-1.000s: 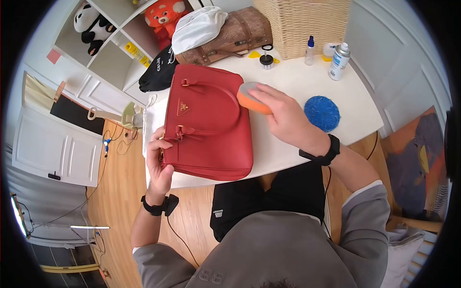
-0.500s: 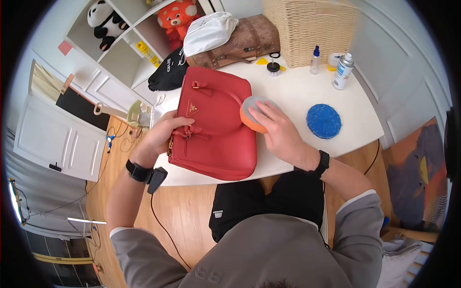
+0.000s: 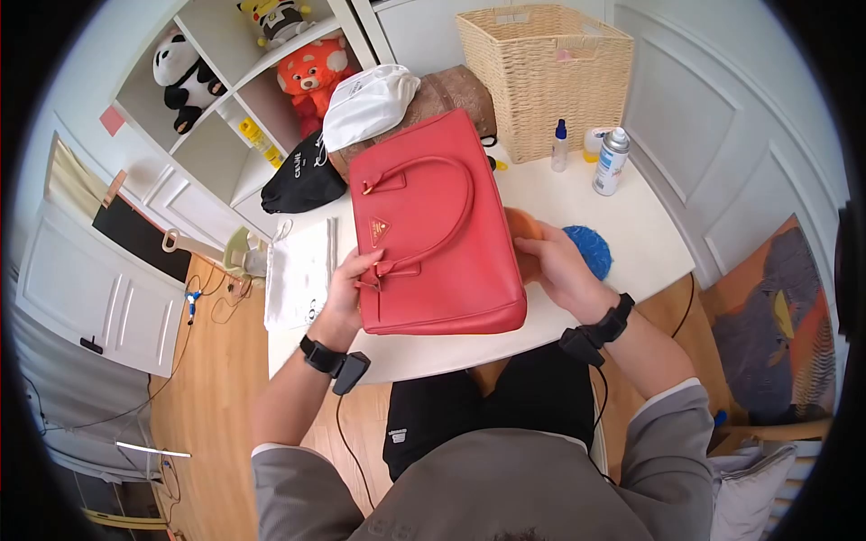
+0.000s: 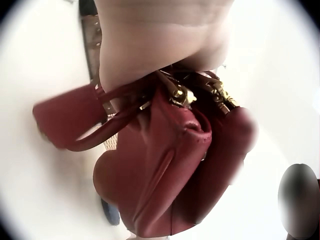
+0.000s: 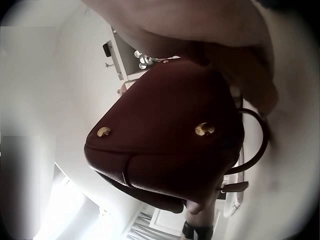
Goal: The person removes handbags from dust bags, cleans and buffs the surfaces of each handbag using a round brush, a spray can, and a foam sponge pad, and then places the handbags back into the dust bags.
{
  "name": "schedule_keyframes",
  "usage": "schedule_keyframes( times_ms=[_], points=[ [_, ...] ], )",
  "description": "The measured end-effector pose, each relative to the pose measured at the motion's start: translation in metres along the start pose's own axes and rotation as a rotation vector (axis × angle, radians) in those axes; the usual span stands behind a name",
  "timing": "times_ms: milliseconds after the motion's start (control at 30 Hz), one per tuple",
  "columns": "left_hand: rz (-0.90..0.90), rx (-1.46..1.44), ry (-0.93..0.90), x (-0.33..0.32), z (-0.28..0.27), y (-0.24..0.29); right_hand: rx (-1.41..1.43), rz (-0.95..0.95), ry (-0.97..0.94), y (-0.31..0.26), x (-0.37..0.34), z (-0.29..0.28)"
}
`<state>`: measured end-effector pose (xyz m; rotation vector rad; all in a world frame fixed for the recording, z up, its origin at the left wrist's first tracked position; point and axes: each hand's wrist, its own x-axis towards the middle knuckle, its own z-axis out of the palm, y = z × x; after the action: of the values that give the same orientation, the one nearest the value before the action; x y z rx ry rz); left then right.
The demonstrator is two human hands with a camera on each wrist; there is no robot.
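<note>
A red handbag (image 3: 492, 261) with a looped handle and gold triangular badge is held tilted over the white table between both hands. My left hand (image 3: 341, 298) grips its top edge beside a handle end, thumb on the front panel. In the left wrist view, gold zip hardware (image 4: 182, 96) shows beneath that hand. My right hand (image 3: 570, 275) is at the bag's base, holding a round orange sponge (image 3: 520, 223) against it; the bag hides part of the sponge. Gold feet (image 5: 204, 129) stud the base in the right wrist view. Behind the right hand lies a blue scrubbing disc (image 3: 591, 252).
A spray can (image 3: 610, 164) and a blue-capped bottle (image 3: 559, 149) stand at the back right before a wicker basket (image 3: 564, 90). White (image 3: 370, 108) and black (image 3: 305, 176) pouches and a brown bag (image 3: 462, 95) fill the back left. A white cloth (image 3: 296, 279) lies at the left.
The handbag has been lifted and tilted towards the camera. My left hand shifted from its side to the top edge; my right hand moved with the sponge to the base.
</note>
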<state>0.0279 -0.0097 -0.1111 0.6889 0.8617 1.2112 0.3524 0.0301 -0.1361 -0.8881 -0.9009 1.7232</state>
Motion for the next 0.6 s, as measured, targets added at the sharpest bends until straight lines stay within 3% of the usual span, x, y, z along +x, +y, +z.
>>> schedule_keyframes(
  times_ms=[33, 67, 133, 333, 533, 600],
  points=[
    [-0.025, -0.033, -0.075, 0.013, -0.022, -0.009, 0.105, 0.161, -0.077, -0.005, 0.003, 0.0],
    [-0.022, -0.037, -0.081, 0.017, -0.021, -0.011, 0.099, 0.156, -0.075, -0.007, 0.008, 0.0],
    [-0.059, 0.041, -0.12, 0.024, -0.016, -0.017, -0.103, -0.006, 0.006, -0.007, 0.019, 0.002],
    [-0.016, 0.249, -0.185, 0.034, -0.009, -0.014, -0.208, -0.248, 0.111, -0.019, 0.015, 0.02],
    [0.056, 0.195, -0.262, 0.043, -0.009, -0.023, -0.191, -0.286, 0.041, -0.02, 0.004, 0.035],
    [0.038, 0.209, -0.17, 0.045, -0.007, -0.026, -0.169, -0.283, 0.015, -0.023, -0.001, 0.045]
  ],
)
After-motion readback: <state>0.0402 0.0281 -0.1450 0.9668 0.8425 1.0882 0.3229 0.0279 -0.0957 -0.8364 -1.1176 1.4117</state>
